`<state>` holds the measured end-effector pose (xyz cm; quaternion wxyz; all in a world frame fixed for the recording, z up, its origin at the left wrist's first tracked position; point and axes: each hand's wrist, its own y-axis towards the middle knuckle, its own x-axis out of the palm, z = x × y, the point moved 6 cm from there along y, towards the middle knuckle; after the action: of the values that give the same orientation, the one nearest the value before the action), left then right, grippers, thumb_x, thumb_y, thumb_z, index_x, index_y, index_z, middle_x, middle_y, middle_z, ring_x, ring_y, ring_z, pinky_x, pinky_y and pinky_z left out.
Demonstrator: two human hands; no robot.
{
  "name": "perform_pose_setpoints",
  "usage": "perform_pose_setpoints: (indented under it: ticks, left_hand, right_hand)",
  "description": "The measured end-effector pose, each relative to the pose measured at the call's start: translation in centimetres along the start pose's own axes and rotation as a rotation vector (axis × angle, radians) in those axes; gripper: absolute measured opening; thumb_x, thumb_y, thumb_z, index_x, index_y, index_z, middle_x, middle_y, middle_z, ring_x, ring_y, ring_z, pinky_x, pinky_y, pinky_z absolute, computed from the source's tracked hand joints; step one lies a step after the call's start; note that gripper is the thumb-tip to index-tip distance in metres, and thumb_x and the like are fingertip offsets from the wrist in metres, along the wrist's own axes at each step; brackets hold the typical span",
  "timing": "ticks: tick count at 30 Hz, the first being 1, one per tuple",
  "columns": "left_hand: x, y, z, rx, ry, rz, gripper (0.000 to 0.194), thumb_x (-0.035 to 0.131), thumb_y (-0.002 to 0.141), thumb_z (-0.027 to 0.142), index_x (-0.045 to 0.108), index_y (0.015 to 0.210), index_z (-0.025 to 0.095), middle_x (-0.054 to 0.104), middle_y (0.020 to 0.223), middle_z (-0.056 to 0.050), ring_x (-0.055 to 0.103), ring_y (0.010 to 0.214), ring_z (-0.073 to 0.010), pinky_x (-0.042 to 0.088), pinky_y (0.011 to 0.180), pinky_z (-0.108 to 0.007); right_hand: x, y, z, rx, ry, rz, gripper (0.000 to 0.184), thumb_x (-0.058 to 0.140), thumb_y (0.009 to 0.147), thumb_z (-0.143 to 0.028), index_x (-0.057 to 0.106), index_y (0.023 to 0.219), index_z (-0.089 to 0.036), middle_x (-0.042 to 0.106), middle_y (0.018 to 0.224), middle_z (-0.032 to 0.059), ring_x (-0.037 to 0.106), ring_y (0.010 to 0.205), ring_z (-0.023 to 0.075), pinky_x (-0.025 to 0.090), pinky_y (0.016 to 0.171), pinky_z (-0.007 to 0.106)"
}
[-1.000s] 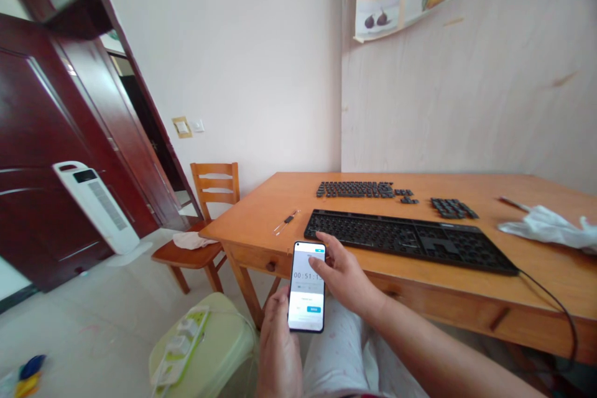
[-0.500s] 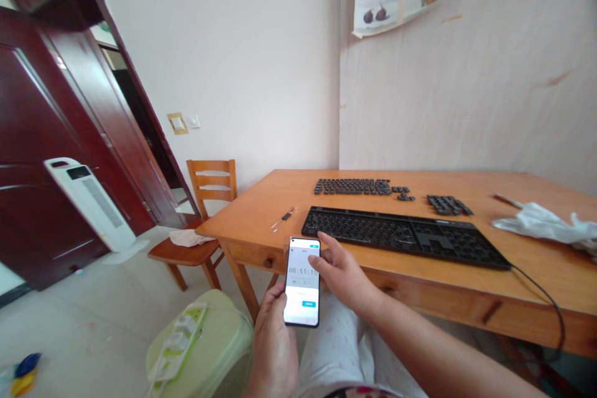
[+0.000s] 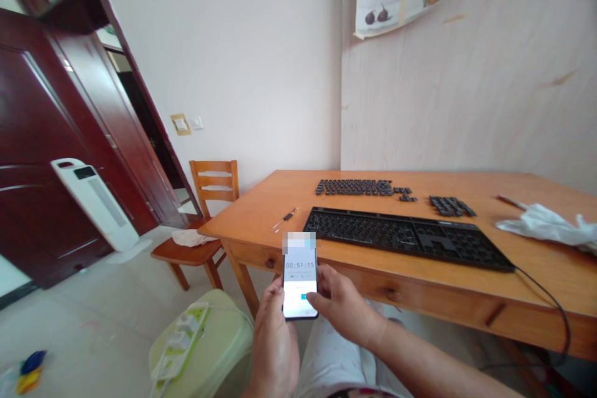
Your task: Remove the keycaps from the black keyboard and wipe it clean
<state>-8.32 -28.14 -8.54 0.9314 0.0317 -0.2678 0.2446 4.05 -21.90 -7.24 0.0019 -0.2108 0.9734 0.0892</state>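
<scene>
My left hand (image 3: 274, 339) is closed around the left side of a smartphone (image 3: 298, 310), its thumb along the edge. The lit screen reads 00:51:15, and its top part is blurred out. At the phone's right side is my right hand (image 3: 342, 305), fingers curled by the edge and thumb on the blue button low on the screen. Beyond the phone, a black keyboard (image 3: 373, 228) with its keycaps off lies on the wooden table (image 3: 261, 199). Loose black keycaps (image 3: 354, 188) are laid in rows behind it, with another keycap group (image 3: 451, 206) to the right. A wire keycap puller (image 3: 288, 218) lies left of the keyboard.
A white cloth or bag (image 3: 545, 224) lies at the table's right. The keyboard cable (image 3: 555, 308) hangs over the front edge. To the left stand a wooden chair (image 3: 214, 183) and a pale green stool (image 3: 224, 329) carrying a power strip (image 3: 180, 342).
My right thumb has moved down from the upper screen to the blue button, the hand lowering with it. The phone has shifted slightly left and up in view, still in my left hand.
</scene>
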Motion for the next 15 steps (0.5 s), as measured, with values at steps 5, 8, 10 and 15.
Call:
perform_pose_setpoints:
  ticks: [5,8,10,15]
  left_hand:
    - [0.3,0.0,0.0,0.001,0.009,-0.024,0.031,0.059,0.084,0.036,0.064,0.11,0.02,0.069,0.11,-0.006,0.063,0.104,-0.0235,0.049,0.086,-0.033]
    - [0.4,-0.1,0.0,-0.012,0.009,-0.005,0.032,0.061,0.082,0.037,0.064,0.11,0.02,0.069,0.11,-0.007,0.064,0.101,-0.0244,0.05,0.083,-0.032]
    - [0.3,-0.2,0.1,-0.007,0.01,0.027,0.032,0.062,0.081,0.036,0.064,0.108,0.02,0.069,0.108,-0.007,0.065,0.098,-0.0242,0.051,0.08,-0.032]
    - [0.3,-0.3,0.1,0.001,0.023,0.057,0.032,0.064,0.079,0.034,0.063,0.109,0.021,0.07,0.104,-0.005,0.066,0.092,-0.0213,0.05,0.08,-0.031]
  right_hand:
    - [0.1,-0.2,-0.4,-0.01,-0.007,-0.042,0.023,0.062,0.078,-0.019,0.057,0.101,-0.017,0.069,0.091,0.0061,0.066,0.081,0.0204,0.053,0.072,0.033]
    - [-0.3,-0.1,-0.5,-0.024,-0.041,-0.024,0.021,0.063,0.078,-0.021,0.059,0.099,-0.017,0.069,0.089,0.006,0.064,0.079,0.0203,0.052,0.07,0.034]
    - [-0.6,0.0,-0.5,-0.032,-0.057,-0.007,0.021,0.064,0.078,-0.023,0.061,0.098,-0.017,0.069,0.085,0.005,0.063,0.077,0.0204,0.051,0.069,0.033]
    - [-1.4,0.7,-1.8,-0.089,-0.006,0.015,0.036,0.062,0.08,-0.024,0.058,0.116,-0.018,0.066,0.08,0.0026,0.062,0.075,0.0194,0.049,0.068,0.032]
